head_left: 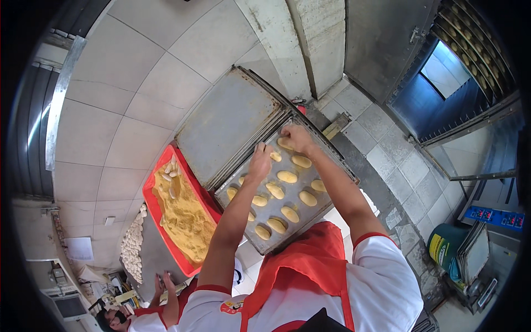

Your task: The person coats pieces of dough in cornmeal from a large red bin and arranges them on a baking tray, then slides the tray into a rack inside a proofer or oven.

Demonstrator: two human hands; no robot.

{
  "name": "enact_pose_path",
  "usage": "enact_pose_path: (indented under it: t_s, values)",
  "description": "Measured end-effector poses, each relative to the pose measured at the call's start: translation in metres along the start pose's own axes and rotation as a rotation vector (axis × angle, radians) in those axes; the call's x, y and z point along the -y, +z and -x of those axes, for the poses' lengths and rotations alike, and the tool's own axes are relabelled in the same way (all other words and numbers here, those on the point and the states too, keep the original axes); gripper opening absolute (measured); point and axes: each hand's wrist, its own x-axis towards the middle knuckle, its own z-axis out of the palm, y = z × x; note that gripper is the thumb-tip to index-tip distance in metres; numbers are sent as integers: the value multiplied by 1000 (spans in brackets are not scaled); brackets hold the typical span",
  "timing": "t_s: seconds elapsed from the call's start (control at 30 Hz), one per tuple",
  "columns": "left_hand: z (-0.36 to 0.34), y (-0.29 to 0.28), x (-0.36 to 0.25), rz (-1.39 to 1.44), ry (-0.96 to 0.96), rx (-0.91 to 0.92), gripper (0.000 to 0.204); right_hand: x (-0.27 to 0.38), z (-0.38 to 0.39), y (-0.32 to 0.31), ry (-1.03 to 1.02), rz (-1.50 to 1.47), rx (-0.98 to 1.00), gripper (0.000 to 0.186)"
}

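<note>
Several oval, yellow-dusted dough pieces [287,177] lie in loose rows on a metal baking tray [291,193] in front of me. My left hand [261,161] is over the tray's left far part, its fingers closed on a dough piece [275,156]. Beside it, at the far end, my right hand [297,137] has its fingers curled round another dough piece [285,143], partly hidden by the hand. Left of the tray stands a red tub [196,185] of yellow crumbs [185,213], with a few pale dough pieces [172,193] in its far end.
A stack of metal trays [227,127] adjoins the working tray at the far left. On the left table, a heap of pale dough pieces [133,243] lies near a co-worker's hands [164,282]. An open cabinet with loaded racks [470,50] stands far right; a green bucket [442,249] sits right.
</note>
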Motion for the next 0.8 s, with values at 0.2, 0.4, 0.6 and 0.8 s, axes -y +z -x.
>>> enact_pose_path:
  t_s: [0.2, 0.4, 0.6, 0.8]
  values:
    - [-5, -31, -31, 63, -58, 205, 20, -10, 20, 0, -64, 127, -42, 31]
    - [7, 7, -9, -138, 76, -49, 20, 6, 43, -14, -134, 102, -160, 26]
    - [27, -47, -36, 22, 68, -12, 21, -19, 139, -63, 215, 233, -361, 21]
    - [196, -68, -54, 237, -574, -470, 40, -10, 208, -71, 363, 347, -231, 25]
